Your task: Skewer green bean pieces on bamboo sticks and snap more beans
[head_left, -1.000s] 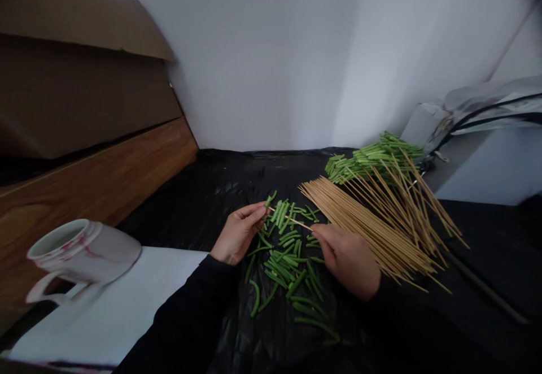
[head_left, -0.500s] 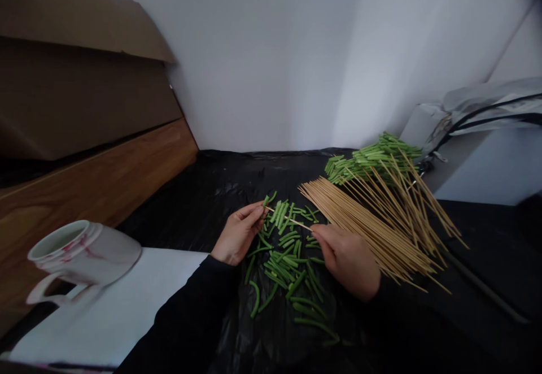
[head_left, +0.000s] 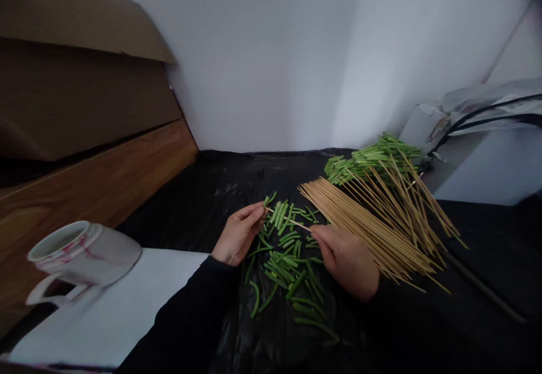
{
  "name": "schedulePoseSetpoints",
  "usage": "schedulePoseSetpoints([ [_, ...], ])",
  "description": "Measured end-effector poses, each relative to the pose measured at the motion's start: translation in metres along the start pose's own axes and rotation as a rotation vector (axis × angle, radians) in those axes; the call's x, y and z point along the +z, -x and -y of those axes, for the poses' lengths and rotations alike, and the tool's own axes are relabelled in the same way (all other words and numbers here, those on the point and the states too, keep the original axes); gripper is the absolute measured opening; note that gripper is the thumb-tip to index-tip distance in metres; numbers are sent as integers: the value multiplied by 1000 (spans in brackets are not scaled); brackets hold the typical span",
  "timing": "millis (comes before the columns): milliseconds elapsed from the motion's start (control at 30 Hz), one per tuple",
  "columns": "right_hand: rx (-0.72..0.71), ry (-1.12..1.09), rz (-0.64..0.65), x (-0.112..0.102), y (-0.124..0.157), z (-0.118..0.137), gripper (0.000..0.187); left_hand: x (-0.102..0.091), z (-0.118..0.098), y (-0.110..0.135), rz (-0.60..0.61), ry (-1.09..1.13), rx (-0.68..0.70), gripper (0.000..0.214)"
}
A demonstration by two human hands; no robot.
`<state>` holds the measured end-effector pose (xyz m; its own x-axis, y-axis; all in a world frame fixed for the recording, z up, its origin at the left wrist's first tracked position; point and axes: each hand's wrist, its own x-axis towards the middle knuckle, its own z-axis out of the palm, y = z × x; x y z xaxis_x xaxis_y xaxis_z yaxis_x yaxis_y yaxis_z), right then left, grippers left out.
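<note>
My left hand [head_left: 240, 231] is closed in a pinch at the tip of a thin wooden skewer, with a green bean [head_left: 266, 200] at its fingertips. Closed around the other end of that skewer [head_left: 301, 225] is my right hand [head_left: 348, 256]. Several short bean pieces [head_left: 279, 214] sit side by side across the skewer between my hands, apparently threaded on it. Loose green beans [head_left: 284, 266] lie scattered below and between both hands on black plastic sheeting [head_left: 228, 179].
A bundle of bare skewers [head_left: 364, 221] lies right of my right hand. Behind it are skewered beans [head_left: 376, 156] in a pile. At left stand a white mug [head_left: 97, 255] on a white sheet [head_left: 127, 306] and a cardboard box [head_left: 80, 91]. A white wall [head_left: 275, 63] rises behind.
Almost nothing differs. Both hands keep their grip on the skewer in the same place, with only a very slight shift of the right hand.
</note>
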<state>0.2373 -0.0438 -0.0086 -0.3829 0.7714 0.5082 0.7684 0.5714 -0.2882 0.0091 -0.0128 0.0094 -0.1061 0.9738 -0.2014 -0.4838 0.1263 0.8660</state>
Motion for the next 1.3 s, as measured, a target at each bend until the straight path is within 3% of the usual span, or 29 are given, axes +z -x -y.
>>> schedulePoseSetpoints([
  [567,4,12,-36,1,1,1,29,3,-1,1,-24,-21,6,26],
  [733,-2,9,-37,1,1,2,28,0,-2,0,-34,-17,0,20],
  [933,-3,5,-15,3,3,1,28,0,-5,-2,-28,18,-65,9],
  [1300,16,-34,-8,4,4,3,28,-3,-5,-2,30,4,-144,10],
])
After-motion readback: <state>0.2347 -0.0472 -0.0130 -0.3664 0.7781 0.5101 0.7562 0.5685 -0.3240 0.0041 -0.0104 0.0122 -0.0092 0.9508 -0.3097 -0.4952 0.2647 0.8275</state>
